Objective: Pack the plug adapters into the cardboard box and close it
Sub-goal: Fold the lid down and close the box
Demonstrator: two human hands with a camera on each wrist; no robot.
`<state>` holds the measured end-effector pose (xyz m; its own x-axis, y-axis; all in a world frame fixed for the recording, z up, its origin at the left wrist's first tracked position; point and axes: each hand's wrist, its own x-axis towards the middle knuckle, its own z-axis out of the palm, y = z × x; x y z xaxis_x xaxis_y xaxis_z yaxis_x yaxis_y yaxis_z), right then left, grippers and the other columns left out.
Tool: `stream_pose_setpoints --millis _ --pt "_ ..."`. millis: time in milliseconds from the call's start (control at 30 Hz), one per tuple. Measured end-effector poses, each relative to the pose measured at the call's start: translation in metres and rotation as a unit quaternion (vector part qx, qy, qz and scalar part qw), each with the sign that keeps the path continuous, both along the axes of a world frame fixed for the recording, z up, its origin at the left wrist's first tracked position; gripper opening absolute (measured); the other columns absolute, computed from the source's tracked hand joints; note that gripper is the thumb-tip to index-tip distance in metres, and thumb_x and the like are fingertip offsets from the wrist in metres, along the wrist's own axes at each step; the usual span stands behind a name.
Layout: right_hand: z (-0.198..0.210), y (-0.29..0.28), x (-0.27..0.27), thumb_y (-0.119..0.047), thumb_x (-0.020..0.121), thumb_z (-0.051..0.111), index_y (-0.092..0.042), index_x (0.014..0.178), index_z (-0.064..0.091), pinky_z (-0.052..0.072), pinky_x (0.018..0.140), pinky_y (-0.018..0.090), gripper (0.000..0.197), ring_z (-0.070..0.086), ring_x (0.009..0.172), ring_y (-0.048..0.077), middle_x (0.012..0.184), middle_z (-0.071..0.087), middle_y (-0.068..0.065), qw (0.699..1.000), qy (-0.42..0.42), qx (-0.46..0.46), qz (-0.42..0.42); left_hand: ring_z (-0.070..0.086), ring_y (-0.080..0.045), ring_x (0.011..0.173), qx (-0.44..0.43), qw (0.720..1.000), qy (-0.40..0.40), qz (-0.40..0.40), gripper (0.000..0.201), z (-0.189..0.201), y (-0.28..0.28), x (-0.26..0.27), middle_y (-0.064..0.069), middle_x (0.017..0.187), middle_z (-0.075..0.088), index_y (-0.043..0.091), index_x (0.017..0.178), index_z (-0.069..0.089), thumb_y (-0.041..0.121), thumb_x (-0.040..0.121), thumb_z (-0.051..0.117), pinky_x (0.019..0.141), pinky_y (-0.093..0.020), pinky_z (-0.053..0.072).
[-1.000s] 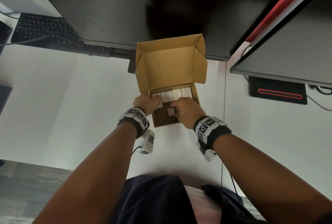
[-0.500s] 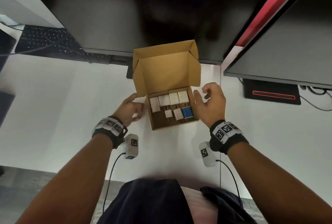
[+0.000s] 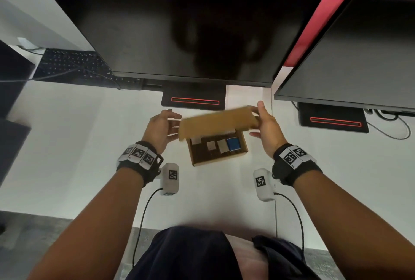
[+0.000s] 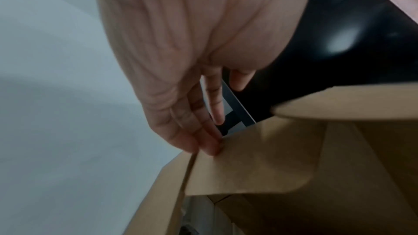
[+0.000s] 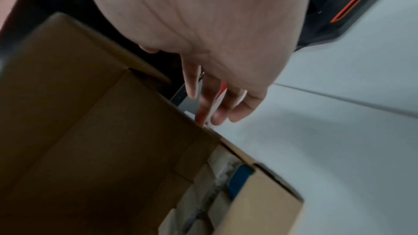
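Note:
The cardboard box [image 3: 219, 160] sits on the white desk, its lid [image 3: 216, 122] tipped forward and half lowered over the opening. Inside lie white plug adapters [image 3: 222, 146] and one blue adapter [image 3: 233, 143]; the back row is hidden under the lid. My left hand [image 3: 171, 125] is at the lid's left end, straight fingertips [image 4: 212, 148] touching the side flap [image 4: 248, 163]. My right hand [image 3: 258, 120] is at the lid's right end, its straight fingers [image 5: 201, 113] against the lid's edge [image 5: 176, 108]. The blue adapter [image 5: 241, 178] shows by the box's right wall.
A large dark monitor [image 3: 179, 21] stands just behind the box on a black foot with a red line [image 3: 194, 100]. A second monitor [image 3: 359, 55] and its foot [image 3: 334, 121] are at the right. A keyboard [image 3: 74, 66] lies at the back left.
Both hands left the inside of the box and went to the two ends of the lid. The lid swung from upright down over the box. The view tilted upward.

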<state>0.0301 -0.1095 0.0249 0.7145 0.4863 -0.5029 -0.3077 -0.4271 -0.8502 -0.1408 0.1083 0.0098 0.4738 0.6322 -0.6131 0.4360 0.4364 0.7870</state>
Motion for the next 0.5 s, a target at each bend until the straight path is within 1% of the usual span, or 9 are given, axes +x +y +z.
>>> stream_pose_setpoints --millis 33,67,133,167,267,300,367,433,500 --pt "0.000 -0.005 -0.002 -0.061 0.102 0.021 -0.030 0.124 0.060 0.044 0.107 0.049 0.055 0.062 0.109 0.020 0.113 0.069 0.001 1.000 0.006 -0.006 0.003 0.070 -0.030 0.093 0.000 1.000 0.008 -0.011 0.031 0.000 -0.001 0.000 -0.011 0.087 0.073 0.011 0.106 0.065 0.031 0.102 0.043 0.081 -0.039 0.054" --pt "0.001 -0.010 -0.004 -0.061 0.102 0.022 -0.030 0.117 0.063 0.045 0.106 0.048 0.053 0.063 0.110 0.022 0.111 0.070 0.002 1.000 0.011 -0.011 0.002 0.070 -0.029 0.091 0.004 1.000 0.016 -0.025 0.031 0.000 -0.002 0.001 -0.012 0.085 0.072 0.011 0.107 0.065 0.034 0.102 0.045 0.079 -0.038 0.054" --pt "0.001 -0.016 -0.007 -0.060 0.102 0.028 -0.030 0.101 0.065 0.048 0.105 0.047 0.047 0.064 0.110 0.023 0.106 0.072 0.001 1.000 0.019 -0.017 -0.008 0.072 -0.027 0.087 0.025 0.998 0.028 -0.056 0.032 0.000 -0.007 0.004 -0.011 0.083 0.072 0.012 0.103 0.065 0.041 0.100 0.051 0.077 -0.037 0.055" --pt "0.002 -0.017 -0.007 -0.059 0.102 0.032 -0.030 0.097 0.065 0.049 0.104 0.046 0.044 0.065 0.108 0.022 0.104 0.072 0.001 1.000 0.026 -0.014 -0.010 0.072 -0.028 0.088 0.035 0.996 0.031 -0.070 0.031 0.000 -0.010 0.004 -0.011 0.084 0.072 0.013 0.103 0.065 0.042 0.099 0.055 0.076 -0.036 0.056" --pt "0.005 -0.021 -0.008 -0.050 0.102 0.044 -0.032 0.094 0.065 0.054 0.097 0.040 0.029 0.067 0.100 0.018 0.097 0.072 -0.004 0.999 0.037 0.014 0.000 0.070 -0.031 0.095 0.038 0.994 0.015 -0.097 0.031 0.000 -0.016 0.007 -0.013 0.098 0.072 0.010 0.104 0.066 0.038 0.092 0.069 0.080 -0.041 0.058" --pt "0.007 -0.022 -0.008 -0.048 0.102 0.046 -0.033 0.094 0.066 0.055 0.093 0.038 0.026 0.068 0.098 0.018 0.093 0.073 -0.006 0.999 0.042 0.024 0.001 0.069 -0.031 0.096 0.033 0.995 0.004 -0.096 0.030 0.001 -0.018 0.007 -0.012 0.102 0.071 0.007 0.106 0.067 0.034 0.092 0.071 0.083 -0.044 0.057" --pt "0.011 -0.022 -0.005 -0.046 0.101 0.048 -0.032 0.095 0.069 0.056 0.088 0.036 0.026 0.070 0.096 0.021 0.092 0.075 -0.006 0.999 0.044 0.027 0.003 0.066 -0.028 0.095 0.030 0.995 -0.007 -0.092 0.029 0.005 -0.020 0.010 -0.009 0.102 0.070 0.003 0.111 0.067 0.025 0.093 0.070 0.087 -0.047 0.056" --pt "0.009 -0.023 -0.001 -0.046 0.100 0.050 -0.030 0.098 0.069 0.057 0.086 0.037 0.024 0.069 0.099 0.022 0.099 0.074 -0.001 0.999 0.043 0.010 0.012 0.066 -0.028 0.095 0.044 0.994 0.005 -0.097 0.027 0.002 -0.018 0.012 -0.009 0.102 0.069 0.005 0.109 0.069 0.024 0.090 0.073 0.081 -0.045 0.058" --pt "0.003 -0.025 0.001 -0.046 0.097 0.056 -0.022 0.098 0.071 0.057 0.080 0.035 0.029 0.070 0.098 0.024 0.100 0.075 0.004 0.999 0.043 -0.019 0.026 0.070 -0.031 0.091 0.073 0.991 0.032 -0.109 0.023 -0.002 -0.018 0.012 -0.010 0.099 0.074 0.014 0.096 0.073 0.027 0.079 0.080 0.073 -0.039 0.057"
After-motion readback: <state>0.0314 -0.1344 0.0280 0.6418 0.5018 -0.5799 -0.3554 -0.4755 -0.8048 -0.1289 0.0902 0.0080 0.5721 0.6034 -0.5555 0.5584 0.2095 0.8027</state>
